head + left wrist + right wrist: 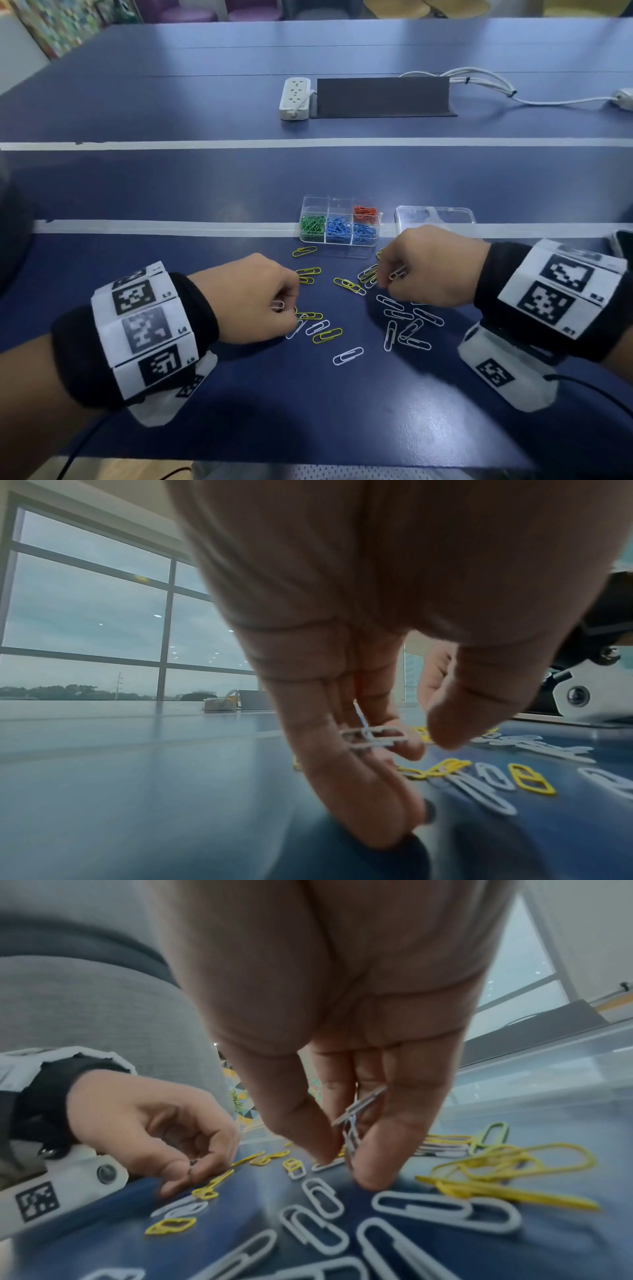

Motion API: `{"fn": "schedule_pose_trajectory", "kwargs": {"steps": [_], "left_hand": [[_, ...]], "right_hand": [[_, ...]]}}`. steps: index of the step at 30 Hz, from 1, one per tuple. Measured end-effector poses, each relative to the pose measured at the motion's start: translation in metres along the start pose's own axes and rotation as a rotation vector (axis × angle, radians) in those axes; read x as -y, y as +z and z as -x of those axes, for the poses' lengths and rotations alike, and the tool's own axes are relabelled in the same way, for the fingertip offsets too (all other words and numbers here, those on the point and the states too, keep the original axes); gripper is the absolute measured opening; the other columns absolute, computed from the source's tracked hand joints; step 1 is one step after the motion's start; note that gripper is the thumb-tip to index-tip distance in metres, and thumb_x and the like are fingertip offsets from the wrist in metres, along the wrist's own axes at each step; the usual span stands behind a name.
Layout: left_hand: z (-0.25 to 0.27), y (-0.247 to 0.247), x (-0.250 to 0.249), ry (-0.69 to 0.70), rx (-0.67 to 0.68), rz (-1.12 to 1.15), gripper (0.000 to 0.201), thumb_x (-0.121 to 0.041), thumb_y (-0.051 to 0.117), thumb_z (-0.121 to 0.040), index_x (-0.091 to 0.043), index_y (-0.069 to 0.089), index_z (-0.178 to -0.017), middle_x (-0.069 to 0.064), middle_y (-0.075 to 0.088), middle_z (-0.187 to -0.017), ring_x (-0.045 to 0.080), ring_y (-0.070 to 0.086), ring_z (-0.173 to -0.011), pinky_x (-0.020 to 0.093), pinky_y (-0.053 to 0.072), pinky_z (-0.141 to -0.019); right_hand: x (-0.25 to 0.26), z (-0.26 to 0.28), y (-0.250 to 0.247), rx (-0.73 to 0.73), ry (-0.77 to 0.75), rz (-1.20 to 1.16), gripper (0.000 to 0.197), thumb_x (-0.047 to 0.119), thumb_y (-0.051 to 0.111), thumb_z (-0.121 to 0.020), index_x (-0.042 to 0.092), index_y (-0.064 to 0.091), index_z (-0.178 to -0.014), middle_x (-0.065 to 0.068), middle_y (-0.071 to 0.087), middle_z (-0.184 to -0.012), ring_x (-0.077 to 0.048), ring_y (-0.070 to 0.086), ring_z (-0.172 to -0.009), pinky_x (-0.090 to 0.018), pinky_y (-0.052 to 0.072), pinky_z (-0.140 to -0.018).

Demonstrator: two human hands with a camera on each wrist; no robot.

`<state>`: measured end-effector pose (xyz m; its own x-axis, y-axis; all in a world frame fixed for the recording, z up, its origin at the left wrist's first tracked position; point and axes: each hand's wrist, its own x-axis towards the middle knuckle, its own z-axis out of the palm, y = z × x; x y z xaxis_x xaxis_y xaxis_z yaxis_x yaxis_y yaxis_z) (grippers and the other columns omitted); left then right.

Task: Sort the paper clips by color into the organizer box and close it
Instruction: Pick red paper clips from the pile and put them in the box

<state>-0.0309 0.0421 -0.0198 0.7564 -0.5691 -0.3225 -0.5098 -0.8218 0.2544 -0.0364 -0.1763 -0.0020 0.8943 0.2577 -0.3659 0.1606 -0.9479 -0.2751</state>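
On a blue table (171, 192), white clips (276, 304) are pinched in the left hand (250, 298), its fingers curled round them. At the hand's 3 o'clock, loose yellow clips (327, 335) and more white ones lie scattered, their long axes pointing every way; the nearest white one runs from 8 to 2 o'clock. A small bunch of white clips is clamped in the right hand (428, 267). At 12 o'clock stands the open box (310, 204), with green, blue and red clips inside; its lid (435, 214) lies beside it at 3 o'clock. A loosely pinched bunch could slip and scatter, or a yellow clip could be snagged along and missorted.
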Motion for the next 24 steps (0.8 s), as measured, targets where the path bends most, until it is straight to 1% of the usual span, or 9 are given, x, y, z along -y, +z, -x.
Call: {"fn": "schedule_pose_trajectory", "kwargs": {"steps": [2,4,7,10,12,15,18,21,24], "left_hand": [[-0.002,0.002,-0.004,-0.030,0.000,-0.049,0.028,-0.047,0.060,-0.077,-0.025,0.046,-0.067,-0.010,0.051,-0.067,0.012,0.050,-0.069,0.026,0.043,-0.065],[-0.004,0.002,-0.009,-0.051,-0.001,-0.074,0.036,-0.052,0.066,-0.072,-0.025,0.043,-0.066,-0.011,0.048,-0.066,0.013,0.049,-0.071,0.026,0.041,-0.065],[-0.007,0.000,-0.014,-0.054,-0.022,-0.056,0.032,-0.043,0.073,-0.071,-0.024,0.047,-0.067,-0.010,0.049,-0.061,0.010,0.047,-0.065,0.026,0.041,-0.063],[-0.007,-0.001,-0.018,-0.052,-0.023,-0.033,0.027,-0.032,0.073,-0.073,-0.024,0.048,-0.065,-0.011,0.048,-0.057,0.002,0.045,-0.057,0.021,0.036,-0.057],[-0.006,-0.002,-0.019,-0.036,-0.023,-0.034,0.027,-0.024,0.068,-0.074,-0.026,0.044,-0.062,-0.011,0.049,-0.057,0.000,0.044,-0.055,0.016,0.033,-0.053],[-0.004,-0.005,-0.017,-0.038,-0.030,-0.044,0.017,-0.014,0.057,-0.074,-0.026,0.047,-0.070,-0.011,0.050,-0.058,0.000,0.043,-0.054,0.012,0.031,-0.051],[-0.002,-0.007,-0.013,-0.056,-0.011,0.017,0.017,-0.012,0.053,-0.074,-0.028,0.051,-0.079,-0.011,0.054,-0.062,0.001,0.045,-0.056,0.017,0.039,-0.059],[0.000,-0.012,-0.009,-0.063,-0.032,0.087,0.015,-0.015,0.052,-0.077,-0.028,0.058,-0.082,-0.008,0.055,-0.064,0.005,0.048,-0.059,0.014,0.038,-0.059],[-0.001,-0.015,-0.011,-0.080,0.014,0.181,0.013,-0.018,0.051,-0.081,-0.025,0.061,-0.075,-0.006,0.061,-0.064,0.005,0.053,-0.059,0.011,0.038,-0.057]], "right_hand": [[0.004,0.001,0.003,-0.016,-0.010,0.042,0.015,0.027,0.068,-0.077,0.023,0.072,-0.090,0.004,0.065,-0.082,-0.015,0.055,-0.078,-0.020,0.041,-0.067],[0.007,0.002,0.006,-0.039,-0.044,0.096,0.015,0.024,0.068,-0.076,0.023,0.071,-0.090,0.001,0.069,-0.089,-0.018,0.058,-0.082,-0.021,0.042,-0.068],[0.011,0.001,0.007,-0.041,-0.083,0.162,0.019,0.014,0.061,-0.078,0.024,0.070,-0.091,-0.001,0.069,-0.094,-0.023,0.062,-0.093,-0.021,0.039,-0.064],[0.013,-0.001,0.005,-0.011,-0.080,0.180,0.014,0.013,0.062,-0.075,0.027,0.061,-0.079,0.000,0.057,-0.080,-0.024,0.057,-0.081,-0.021,0.035,-0.053],[0.011,-0.003,0.004,-0.023,-0.086,0.166,0.014,0.016,0.063,-0.074,0.027,0.056,-0.078,0.002,0.055,-0.080,-0.022,0.053,-0.079,-0.023,0.037,-0.062],[0.006,-0.007,0.002,-0.041,-0.062,0.124,0.025,0.020,0.063,-0.075,0.026,0.063,-0.100,0.005,0.054,-0.084,-0.019,0.050,-0.081,-0.022,0.036,-0.068],[-0.001,-0.007,-0.004,-0.001,-0.011,-0.030,0.030,0.022,0.060,-0.078,0.024,0.067,-0.107,0.008,0.059,-0.075,-0.016,0.054,-0.073,-0.022,0.041,-0.068],[-0.009,-0.005,-0.011,0.067,0.077,-0.341,0.019,0.021,0.057,-0.081,0.018,0.073,-0.090,0.000,0.065,-0.064,-0.017,0.064,-0.061,-0.020,0.049,-0.060],[-0.017,-0.006,-0.010,0.090,0.147,-0.539,0.019,0.013,0.056,-0.083,0.012,0.075,-0.078,-0.004,0.061,-0.062,-0.021,0.062,-0.057,-0.027,0.055,-0.066]]}}
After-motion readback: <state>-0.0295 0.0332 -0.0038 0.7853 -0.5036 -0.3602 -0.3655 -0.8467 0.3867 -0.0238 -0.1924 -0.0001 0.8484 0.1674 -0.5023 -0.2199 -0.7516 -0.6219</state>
